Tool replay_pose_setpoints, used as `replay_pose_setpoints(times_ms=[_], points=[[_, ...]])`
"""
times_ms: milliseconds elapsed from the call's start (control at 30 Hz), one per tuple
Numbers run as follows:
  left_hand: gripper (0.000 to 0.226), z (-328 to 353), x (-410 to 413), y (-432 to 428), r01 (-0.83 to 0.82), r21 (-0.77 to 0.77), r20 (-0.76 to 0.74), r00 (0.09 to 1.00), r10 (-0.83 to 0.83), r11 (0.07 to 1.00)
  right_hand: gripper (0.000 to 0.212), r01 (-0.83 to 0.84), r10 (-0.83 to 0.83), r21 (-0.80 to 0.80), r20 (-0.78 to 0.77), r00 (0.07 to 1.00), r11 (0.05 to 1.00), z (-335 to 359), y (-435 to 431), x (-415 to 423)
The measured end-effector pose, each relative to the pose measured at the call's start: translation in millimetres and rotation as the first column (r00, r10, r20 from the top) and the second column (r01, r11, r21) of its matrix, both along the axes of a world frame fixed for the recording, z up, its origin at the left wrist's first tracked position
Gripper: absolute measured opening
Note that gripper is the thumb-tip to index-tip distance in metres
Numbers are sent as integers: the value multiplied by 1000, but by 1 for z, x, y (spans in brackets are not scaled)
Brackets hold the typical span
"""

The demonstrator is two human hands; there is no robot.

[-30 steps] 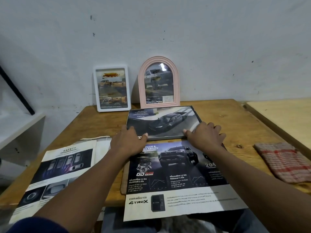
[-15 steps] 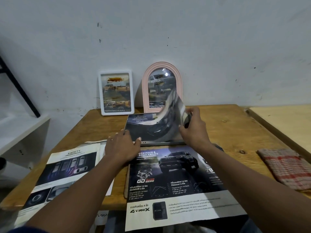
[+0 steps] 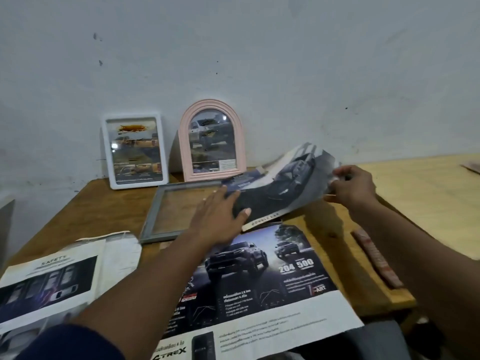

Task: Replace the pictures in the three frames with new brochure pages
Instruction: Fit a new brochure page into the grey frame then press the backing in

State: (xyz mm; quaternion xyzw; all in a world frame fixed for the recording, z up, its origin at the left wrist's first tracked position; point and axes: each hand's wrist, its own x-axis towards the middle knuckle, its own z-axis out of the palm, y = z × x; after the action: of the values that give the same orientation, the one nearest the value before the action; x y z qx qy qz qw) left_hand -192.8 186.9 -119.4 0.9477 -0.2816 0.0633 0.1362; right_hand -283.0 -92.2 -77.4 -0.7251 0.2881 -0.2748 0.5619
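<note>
Right hand point(image 3: 349, 189) pinches old car picture point(image 3: 280, 189) by far edge, half lifted off grey frame point(image 3: 152, 219) lying flat on bench point(image 3: 85, 203). Left hand point(image 3: 217, 216) open, flat on sheet's near corner. Advice: release left, peel sheet slowly, avoid tearing.

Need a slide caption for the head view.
Right hand lifts car picture off grey frame; left hand presses its near edge.
</note>
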Motion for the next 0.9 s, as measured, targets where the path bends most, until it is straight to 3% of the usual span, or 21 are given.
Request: replay_pose_setpoints(times_ms=[200, 300, 400, 500, 600, 733, 900], points=[[70, -3, -12, -91, 206, 98, -60, 978, -200, 974, 22, 178, -224, -234, -184, 957, 956, -18, -79, -19], [63, -2, -16, -123, 279, 203, -131, 958, -257, 939, 36, 85, -273, -427, -401, 875, 900, -21, -92, -20], [60, -1, -17, -142, 291, 252, -157, 953, -258, 923, 55, -48, -424, -664, -531, 734, 747, -23, -88, -23], [56, 0, -15, -148, 258, 292, -83, 966, -244, 921, 50, -299, -261, -687, -586, 767, 663, -29, -80, -20], [55, 2, -13, -145, 206, 319, -30, 978, -208, 925, 29, -502, -2, -537, -685, 729, 678, -34, -63, -13], [53, 4, -10, -133, 168, 296, -34, 986, -165, 940, 21, -511, 37, -548, -657, 753, 663, -40, -46, -4], [53, 7, -11, -117, 181, 180, -27, 984, -179, 967, 32, -482, 7, -611, -615, 788, 628, -32, -30, 0]])
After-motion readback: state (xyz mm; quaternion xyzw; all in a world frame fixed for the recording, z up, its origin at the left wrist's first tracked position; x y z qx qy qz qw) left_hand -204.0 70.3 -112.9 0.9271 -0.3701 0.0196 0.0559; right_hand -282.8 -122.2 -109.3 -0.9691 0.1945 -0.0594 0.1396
